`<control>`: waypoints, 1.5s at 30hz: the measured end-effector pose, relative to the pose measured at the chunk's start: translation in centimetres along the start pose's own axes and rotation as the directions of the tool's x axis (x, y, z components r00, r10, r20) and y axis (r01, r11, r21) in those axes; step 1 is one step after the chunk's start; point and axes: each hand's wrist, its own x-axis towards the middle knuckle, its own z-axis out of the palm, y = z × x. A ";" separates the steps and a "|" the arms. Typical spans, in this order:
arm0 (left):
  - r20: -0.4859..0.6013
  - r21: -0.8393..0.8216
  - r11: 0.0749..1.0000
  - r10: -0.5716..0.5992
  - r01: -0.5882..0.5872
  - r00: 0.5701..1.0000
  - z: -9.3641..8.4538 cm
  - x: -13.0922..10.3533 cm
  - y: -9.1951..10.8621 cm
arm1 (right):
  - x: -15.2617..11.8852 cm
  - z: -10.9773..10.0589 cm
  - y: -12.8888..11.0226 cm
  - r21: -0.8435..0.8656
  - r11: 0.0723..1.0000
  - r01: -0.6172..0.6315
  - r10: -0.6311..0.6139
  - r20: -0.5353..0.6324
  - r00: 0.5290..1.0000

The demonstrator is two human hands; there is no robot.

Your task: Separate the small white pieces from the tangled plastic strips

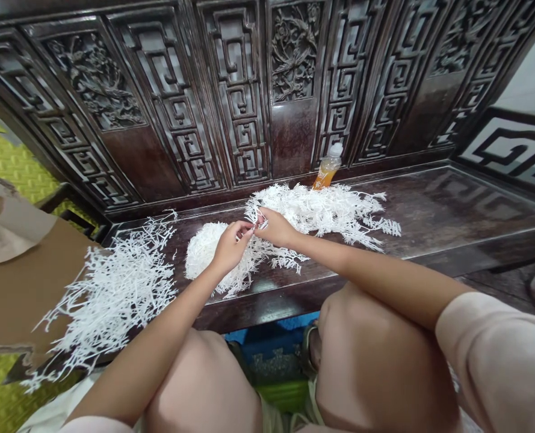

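Note:
My left hand [231,243] and my right hand [274,228] meet at the fingertips over a dark wooden bench seat [429,210]. Both pinch part of a white branching sprig, probably plastic; the exact join between the fingers is too small to make out. Just below and left of them lies a dense mound of small white pieces [204,252]. A spread pile of feathery white sprigs [330,210] lies behind and to the right. Farther left is a tangled heap of bare white branching stems [118,288], well apart from my hands.
A bottle of orange drink [325,170] stands behind the sprig pile, against the carved wooden backrest [294,126]. Brown cardboard [18,282] lies at the left over yellow matting [37,162]. The bench's armrest [511,144] closes off the right end.

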 end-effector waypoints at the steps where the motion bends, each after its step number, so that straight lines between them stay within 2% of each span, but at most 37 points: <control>1: -0.015 0.006 1.000 -0.001 0.001 1.000 0.0 0.0 0.0 | -0.1 -0.1 -0.1 -0.005 1.000 0.011 -0.011 0.005 1.000; 5: 0.003 -0.081 0.996 -0.050 0.050 0.999 -0.4 0.1 0.0 | -0.3 -0.2 -0.3 0.017 0.999 0.046 -0.046 0.038 0.998; 9: 0.028 -0.198 0.975 -0.099 0.103 0.995 -0.5 0.2 -0.5 | -0.2 -0.1 -0.2 0.111 0.992 0.054 -0.064 0.091 0.994; 15: 0.012 -0.292 0.946 -0.144 0.141 0.989 -0.7 0.0 -0.6 | -0.1 0.0 0.0 0.314 0.947 -0.063 0.006 0.179 0.984; 21: 0.036 -0.368 0.914 -0.171 0.172 0.985 -0.9 -0.1 -0.4 | -0.1 -0.2 -0.1 0.395 0.906 -0.154 0.050 0.261 0.964; 27: 0.077 -0.241 0.965 -0.086 0.103 0.993 -0.6 -0.1 0.3 | -0.2 -0.4 -0.4 0.510 0.814 -0.278 0.073 0.385 0.920; 32: 0.049 -0.092 0.995 -0.032 0.036 0.998 -0.9 -0.3 1.0 | -0.4 -1.0 -0.5 0.521 0.769 -0.371 0.086 0.490 0.867; 34: 0.037 -0.025 1.000 0.002 -0.001 0.999 -1.1 -0.4 1.2 | -0.5 -1.1 -0.6 0.506 0.763 -0.402 0.127 0.493 0.861; 37: 0.023 0.038 0.997 0.060 -0.060 0.998 -1.0 -0.5 1.5 | -0.6 -0.9 -0.7 0.516 0.754 -0.407 0.162 0.453 0.876; 40: 0.048 -0.038 0.998 0.051 -0.049 0.998 -0.6 -0.4 1.5 | -0.5 -0.7 -0.9 0.540 0.756 -0.371 0.134 0.427 0.894; 45: 0.128 -0.336 0.935 -0.078 0.117 0.989 -0.7 -0.2 1.5 | -0.6 -0.9 -1.5 0.564 0.749 -0.347 0.086 0.436 0.896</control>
